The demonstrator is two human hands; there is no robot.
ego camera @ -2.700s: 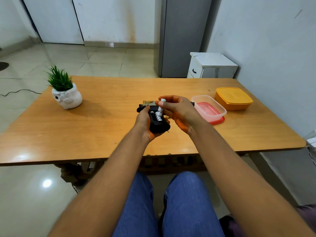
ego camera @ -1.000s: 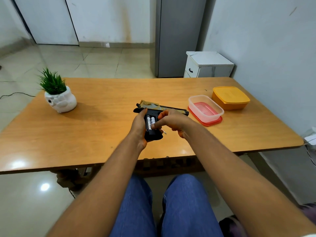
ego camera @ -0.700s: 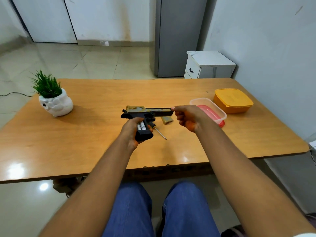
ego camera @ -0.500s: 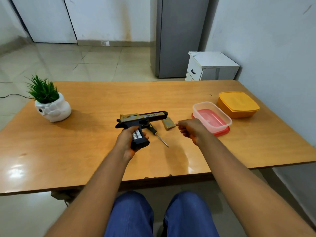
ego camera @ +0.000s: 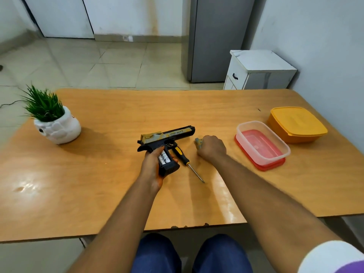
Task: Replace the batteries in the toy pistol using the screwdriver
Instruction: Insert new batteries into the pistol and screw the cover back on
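My left hand point(ego camera: 151, 166) grips the black and tan toy pistol point(ego camera: 167, 135) by its grip, just above the table. The grip's compartment is uncovered and white batteries point(ego camera: 164, 157) sit inside it. A yellow-and-black screwdriver point(ego camera: 185, 159) lies on the table just right of the pistol, tip toward me. My right hand point(ego camera: 211, 147) rests on the table further right, fingers closed over the small tan battery cover point(ego camera: 198, 142), which peeks out at the hand's left edge.
A clear box on a red lid point(ego camera: 261, 143) and a closed orange box point(ego camera: 296, 124) stand at the right. A white pot with a green plant point(ego camera: 54, 125) stands far left. The wooden table point(ego camera: 98, 184) ends close to my knees.
My right hand let go of the pistol's barrel and dropped to the table onto the battery cover. My left hand kept the pistol, batteries now seated in the grip.
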